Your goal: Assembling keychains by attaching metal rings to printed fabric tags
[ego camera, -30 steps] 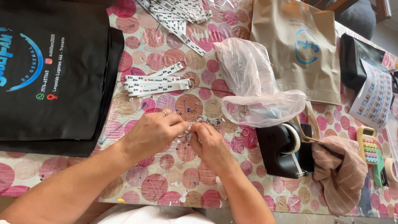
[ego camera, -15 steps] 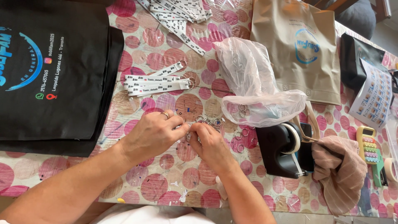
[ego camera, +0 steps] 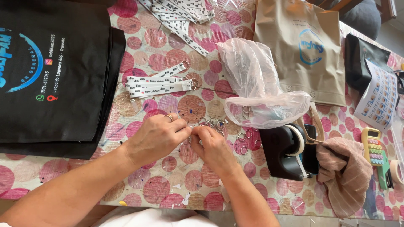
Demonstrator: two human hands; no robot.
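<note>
Pink-dotted oilcloth covers the table (ego camera: 168, 185) where I work. My left hand (ego camera: 153, 136) and right hand (ego camera: 210, 147) meet at the middle, fingertips pinched together over something small between them; I judge it to be one of the metal rings, though my fingers hide it. Both hands are nearly closed, thumbs against forefingers. Just beyond my fingertips lies a loose scatter of rings (ego camera: 214, 124), more of them trailing toward the clear bag (ego camera: 261, 90) at the right. Above my left hand sits a small stack of white straps (ego camera: 158, 86) that already carry rings at their right ends; a larger pile of straps (ego camera: 179, 12) lies at the far edge. A black bag (ego camera: 54, 71) is at my left, a tan bag (ego camera: 303, 46) at the far right, a tape dispenser (ego camera: 286, 151) near my right wrist.

The step looks like prising a ring open. Next would call for a fine, steady grip.
</note>
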